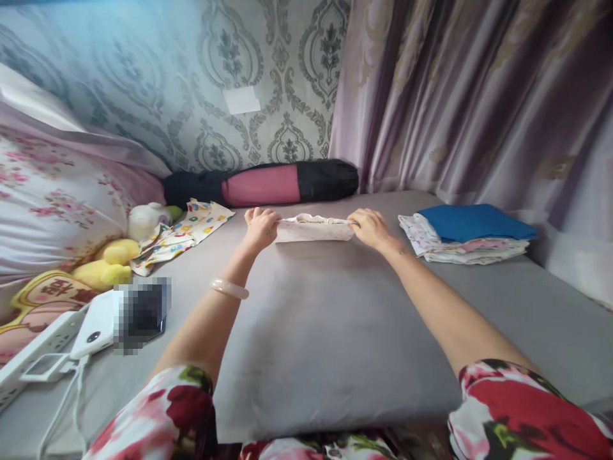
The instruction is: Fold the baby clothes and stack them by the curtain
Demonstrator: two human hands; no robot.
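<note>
A pale cream piece of clothing [313,231] with a gathered upper edge is stretched between my two hands above the grey sheet [330,332]. My left hand [262,229] is closed on its left end, with fingers curled over the corner. At the opposite end, my right hand [371,229] pinches the other corner. The cloth looks folded into a narrow strip seen nearly edge-on, so its full shape is hidden. To the right of my right hand lies a stack of folded clothes [467,246] with a blue folded cloth [479,222] on top.
A patterned cloth [191,230] lies left of my left hand, near plush toys [108,265]. Closer in are a power bank [96,322], a phone [143,313], a power strip [52,345] and cables. A long black and pink bag [261,184] rests against the wall.
</note>
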